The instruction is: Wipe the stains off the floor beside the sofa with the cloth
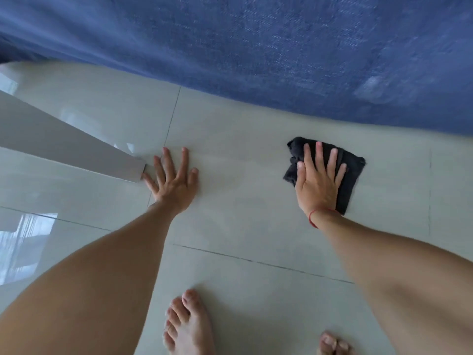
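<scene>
A dark grey cloth (352, 172) lies crumpled on the pale glossy tiled floor (243, 201), a short way in front of the blue fabric sofa (281, 52). My right hand (318, 178) presses flat on the cloth with fingers spread, a red string around its wrist. My left hand (172, 181) rests flat on the bare floor to the left, fingers spread, holding nothing. No clear stain shows on the tiles around the cloth.
A grey furniture leg (64, 147) slants in from the left and ends just beside my left hand. My bare feet (189, 326) stand on the tiles at the bottom edge. Dark grout lines cross the floor.
</scene>
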`<state>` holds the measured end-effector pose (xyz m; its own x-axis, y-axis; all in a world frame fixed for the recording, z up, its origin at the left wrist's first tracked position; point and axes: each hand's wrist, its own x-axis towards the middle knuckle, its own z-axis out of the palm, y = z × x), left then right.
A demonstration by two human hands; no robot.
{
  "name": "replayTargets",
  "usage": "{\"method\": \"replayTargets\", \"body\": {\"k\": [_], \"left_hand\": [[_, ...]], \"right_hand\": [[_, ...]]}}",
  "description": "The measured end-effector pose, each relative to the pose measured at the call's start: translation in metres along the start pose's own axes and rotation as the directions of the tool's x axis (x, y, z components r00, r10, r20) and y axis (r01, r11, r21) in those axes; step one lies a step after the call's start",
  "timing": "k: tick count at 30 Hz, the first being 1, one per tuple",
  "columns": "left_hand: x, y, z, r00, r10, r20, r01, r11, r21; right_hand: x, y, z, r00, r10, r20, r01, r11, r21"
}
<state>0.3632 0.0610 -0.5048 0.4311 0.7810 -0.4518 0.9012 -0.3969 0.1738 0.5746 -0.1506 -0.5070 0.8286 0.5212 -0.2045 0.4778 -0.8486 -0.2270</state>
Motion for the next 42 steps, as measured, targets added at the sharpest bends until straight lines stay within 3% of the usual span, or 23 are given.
{"method": "replayTargets", "body": {"k": [6,13,18,23,26,29,32,38,42], "left_hand": [[0.0,-0.001,-0.001,1.0,0.0,0.028,0.001,0.999,-0.041],[0.0,-0.002,-0.002,0.999,0.013,0.047,-0.011,0.999,-0.039],[-0.002,-0.001,-0.007,0.997,0.005,0.076,0.0,0.998,-0.067],[-0.002,-0.002,-0.011,0.994,-0.004,0.111,0.01,0.998,-0.058],[-0.007,0.011,-0.01,0.999,-0.018,0.029,0.02,0.998,-0.062],[-0.016,0.042,-0.005,0.995,0.094,-0.026,-0.096,0.992,-0.081],[-0.02,0.06,0.007,0.986,0.158,0.055,-0.155,0.986,-0.061],[-0.017,0.06,0.012,0.984,0.142,0.105,-0.138,0.99,-0.037],[-0.017,0.062,0.012,0.985,0.135,0.11,-0.134,0.991,-0.019]], "right_hand": [[0.018,-0.062,0.009,0.999,0.037,-0.006,-0.036,0.997,0.067],[0.023,-0.157,0.031,0.959,-0.279,0.057,0.279,0.96,0.009],[-0.024,-0.153,0.038,0.879,-0.468,0.097,0.47,0.883,0.002],[-0.056,-0.095,0.033,0.82,-0.559,0.122,0.565,0.825,-0.018],[-0.056,-0.048,0.021,0.895,-0.437,0.093,0.443,0.895,-0.052],[-0.047,0.004,0.006,0.996,-0.083,0.039,0.085,0.996,-0.035],[-0.035,0.036,-0.007,0.986,0.164,0.007,-0.164,0.985,0.06],[-0.016,0.004,-0.004,0.985,0.172,-0.023,-0.168,0.98,0.107],[0.001,-0.04,0.004,1.0,0.025,0.016,-0.026,0.997,0.073]]}}
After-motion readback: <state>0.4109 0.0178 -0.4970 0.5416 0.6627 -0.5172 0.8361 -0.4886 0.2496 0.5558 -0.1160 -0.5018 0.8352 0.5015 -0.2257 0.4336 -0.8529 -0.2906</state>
